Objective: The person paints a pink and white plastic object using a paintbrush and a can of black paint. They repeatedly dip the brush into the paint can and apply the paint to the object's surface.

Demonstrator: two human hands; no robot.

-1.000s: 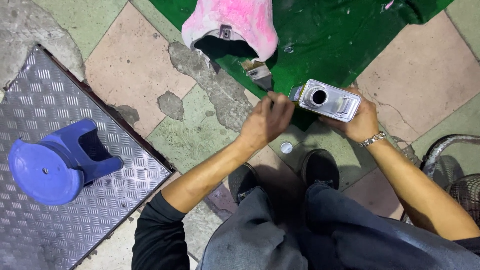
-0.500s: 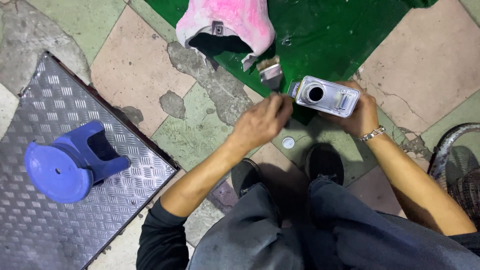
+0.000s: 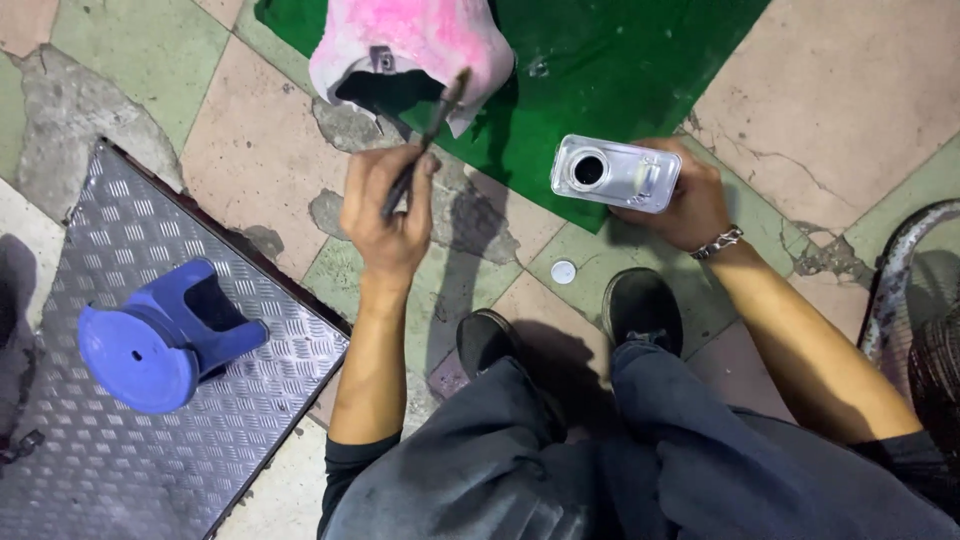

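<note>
Left hand (image 3: 388, 215) now raised gripping brush (image 3: 425, 135), can (image 3: 615, 173) unmoved

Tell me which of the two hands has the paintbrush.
The left hand grips the thin dark brush, bristles toward the pink-stained part. The right hand, with a wrist bracelet, holds the open metal can.

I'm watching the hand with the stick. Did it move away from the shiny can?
Yes. The left hand was beside the metal can near the green mat; now it has pulled left, apart from the can, holding a brush.
</note>
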